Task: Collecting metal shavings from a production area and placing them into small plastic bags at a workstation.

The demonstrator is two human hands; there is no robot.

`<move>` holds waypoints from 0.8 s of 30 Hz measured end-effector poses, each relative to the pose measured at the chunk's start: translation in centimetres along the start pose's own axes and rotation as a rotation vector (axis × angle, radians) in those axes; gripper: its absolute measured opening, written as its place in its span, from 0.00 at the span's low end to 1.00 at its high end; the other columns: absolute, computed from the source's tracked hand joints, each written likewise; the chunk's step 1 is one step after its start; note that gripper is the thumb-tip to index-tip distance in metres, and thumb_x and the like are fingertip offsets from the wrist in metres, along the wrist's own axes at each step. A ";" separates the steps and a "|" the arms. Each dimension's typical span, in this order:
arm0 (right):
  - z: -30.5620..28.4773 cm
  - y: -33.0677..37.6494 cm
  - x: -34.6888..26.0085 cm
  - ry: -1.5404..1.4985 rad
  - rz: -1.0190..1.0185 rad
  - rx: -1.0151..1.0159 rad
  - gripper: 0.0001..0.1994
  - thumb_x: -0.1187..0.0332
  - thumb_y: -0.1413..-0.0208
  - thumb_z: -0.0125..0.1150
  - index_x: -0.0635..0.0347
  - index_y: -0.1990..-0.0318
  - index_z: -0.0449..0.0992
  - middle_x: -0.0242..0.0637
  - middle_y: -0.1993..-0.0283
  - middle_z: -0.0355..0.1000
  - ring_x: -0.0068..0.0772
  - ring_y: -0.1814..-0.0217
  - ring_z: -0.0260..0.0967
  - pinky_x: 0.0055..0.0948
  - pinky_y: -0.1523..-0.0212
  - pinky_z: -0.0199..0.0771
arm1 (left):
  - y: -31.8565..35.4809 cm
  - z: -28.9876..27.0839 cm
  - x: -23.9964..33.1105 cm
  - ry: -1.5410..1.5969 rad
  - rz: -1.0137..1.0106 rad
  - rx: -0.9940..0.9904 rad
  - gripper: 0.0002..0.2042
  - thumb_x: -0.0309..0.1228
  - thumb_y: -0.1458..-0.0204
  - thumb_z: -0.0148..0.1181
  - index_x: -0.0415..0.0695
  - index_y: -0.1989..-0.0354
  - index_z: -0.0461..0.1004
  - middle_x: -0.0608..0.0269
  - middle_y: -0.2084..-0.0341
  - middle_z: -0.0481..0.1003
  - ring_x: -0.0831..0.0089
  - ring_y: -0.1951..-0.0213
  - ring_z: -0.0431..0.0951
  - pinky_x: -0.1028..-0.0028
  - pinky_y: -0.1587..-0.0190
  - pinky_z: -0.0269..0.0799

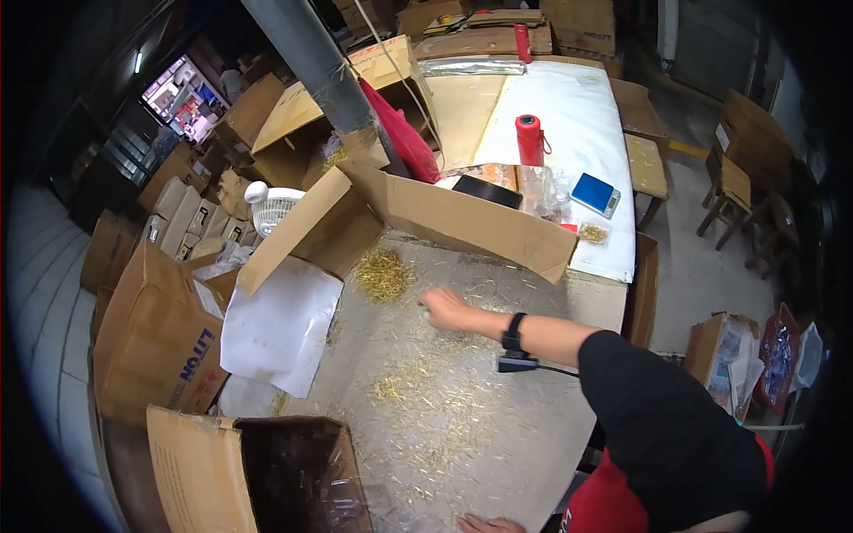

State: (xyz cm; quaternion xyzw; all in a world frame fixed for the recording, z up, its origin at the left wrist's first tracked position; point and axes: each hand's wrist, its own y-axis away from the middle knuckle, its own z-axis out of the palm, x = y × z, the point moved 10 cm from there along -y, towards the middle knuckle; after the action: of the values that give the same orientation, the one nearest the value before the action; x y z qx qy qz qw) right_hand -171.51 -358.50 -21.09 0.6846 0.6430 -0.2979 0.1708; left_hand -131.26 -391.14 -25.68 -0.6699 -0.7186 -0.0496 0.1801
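My right hand [446,309] hangs over the grey work surface [533,409], just right of a heap of thin gold metal pins [382,275]. Its fingers are curled together; whatever they may hold is too small to make out. A black band circles that wrist, with a small dark device [517,364] on a cable beneath it. At the lower edge my left hand [490,525] rests flat on the surface, fingers stretched out and only partly in view. Loose gold pins [418,391] lie scattered between my hands, with a denser patch at the middle left.
Cardboard walls [471,218] bound the far side. A white sheet [280,324] and open cartons [293,462] stand left. Beyond are a red flask [530,140], a blue-topped scale [593,193], a clear box of gold pieces [593,233] and a grey post [311,62].
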 end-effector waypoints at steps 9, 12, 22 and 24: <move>-11.6 24.7 4.8 -0.099 -0.117 0.139 0.18 0.81 0.61 0.50 0.63 0.57 0.69 0.45 0.60 0.69 0.47 0.55 0.67 0.35 0.54 0.69 | -0.3 2.5 -1.0 0.047 -0.048 -0.043 0.25 0.22 0.55 0.39 0.31 0.44 0.56 0.39 0.42 0.53 0.44 0.39 0.51 0.55 0.39 0.47; -12.3 27.7 7.4 -0.039 -0.065 0.244 0.20 0.80 0.57 0.49 0.65 0.52 0.67 0.50 0.53 0.66 0.49 0.48 0.63 0.35 0.48 0.65 | -0.1 1.4 -2.5 0.015 -0.129 -0.008 0.25 0.22 0.54 0.38 0.31 0.43 0.56 0.39 0.42 0.53 0.46 0.39 0.51 0.55 0.38 0.47; -10.0 23.3 15.3 0.130 0.435 0.007 0.27 0.66 0.47 0.47 0.68 0.40 0.53 0.52 0.35 0.48 0.46 0.31 0.41 0.38 0.34 0.41 | 0.9 1.3 -2.0 0.054 -0.084 0.032 0.24 0.23 0.54 0.40 0.31 0.44 0.57 0.42 0.42 0.54 0.47 0.39 0.52 0.57 0.38 0.48; -4.6 23.1 12.0 0.238 0.089 0.003 0.27 0.68 0.48 0.48 0.66 0.40 0.54 0.51 0.35 0.49 0.46 0.32 0.43 0.38 0.34 0.43 | 0.8 1.6 -1.6 0.093 -0.091 0.022 0.24 0.22 0.54 0.40 0.31 0.45 0.58 0.42 0.42 0.54 0.47 0.39 0.52 0.57 0.38 0.48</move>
State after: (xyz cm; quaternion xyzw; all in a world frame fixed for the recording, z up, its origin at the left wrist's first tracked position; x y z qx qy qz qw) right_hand -147.99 -348.93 -28.57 0.7433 0.6271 -0.2077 0.1051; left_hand -130.76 -392.13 -27.79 -0.6314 -0.7397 -0.0811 0.2182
